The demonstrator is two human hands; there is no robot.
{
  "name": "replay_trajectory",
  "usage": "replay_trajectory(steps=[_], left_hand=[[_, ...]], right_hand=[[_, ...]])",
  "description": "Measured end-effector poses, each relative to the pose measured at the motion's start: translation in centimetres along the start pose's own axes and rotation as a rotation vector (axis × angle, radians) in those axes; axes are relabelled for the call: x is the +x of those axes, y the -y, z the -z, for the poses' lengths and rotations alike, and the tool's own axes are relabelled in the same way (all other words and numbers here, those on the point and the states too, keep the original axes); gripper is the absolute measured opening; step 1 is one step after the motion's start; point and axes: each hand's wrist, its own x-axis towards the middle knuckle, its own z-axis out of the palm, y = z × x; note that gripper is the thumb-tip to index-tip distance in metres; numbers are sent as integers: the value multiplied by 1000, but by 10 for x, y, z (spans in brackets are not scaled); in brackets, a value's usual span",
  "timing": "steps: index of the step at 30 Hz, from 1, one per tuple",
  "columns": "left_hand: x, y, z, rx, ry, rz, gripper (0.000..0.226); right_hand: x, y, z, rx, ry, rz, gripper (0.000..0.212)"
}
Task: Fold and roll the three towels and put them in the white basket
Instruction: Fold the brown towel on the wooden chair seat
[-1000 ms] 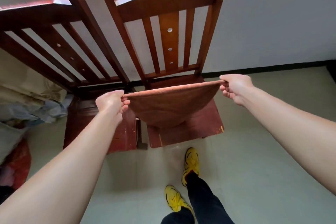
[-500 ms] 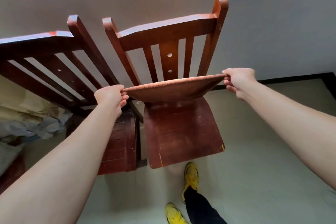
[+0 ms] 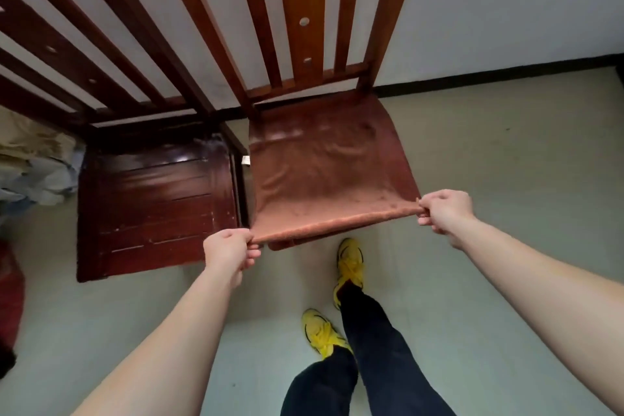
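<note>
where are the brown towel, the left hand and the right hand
brown towel (image 3: 324, 179): head view, middle of the spread cloth
left hand (image 3: 228, 252): head view, back of the hand
right hand (image 3: 445, 209): head view, back of the hand

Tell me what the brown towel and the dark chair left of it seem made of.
The rust-brown towel looks like soft napped cloth, perhaps terry or microfibre: matte, fuzzy, wrinkled, thick hem. The dark red-brown slatted chair seems varnished wood: glossy highlights, plank seams, pale scuffs on the seat.
</note>
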Motion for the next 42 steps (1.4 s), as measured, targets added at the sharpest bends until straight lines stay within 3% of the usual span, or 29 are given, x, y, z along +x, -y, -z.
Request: replay_trajectory(steps=[8,16,27,32,35,37,40,42], left_hand=[[2,59,1,57,28,134,13],[29,-20,-9,-133,31,166,20],[113,-109,-53,-330,81,198,17],[148,-125,-80,-359,49,90,24],[148,-124,-95,-206,-15,-76,18],[138,-117,-107,-57,33,-150,10],[128,-96,-124,102,201,-106,6],[131,-73,-121,205,216,-43,6]], right_hand=[[3,-62,-1,-9,53,-141,15],[28,26,-8,225,185,-156,14],[118,121,-66,295,301,-214,13],[147,134,-94,222,286,-157,10],[152,131,-108,95,153,42,17],[145,126,-120,36,165,145,17],[135,108,-134,-11,404,52,8],[138,94,-129,-64,462,-28,4]])
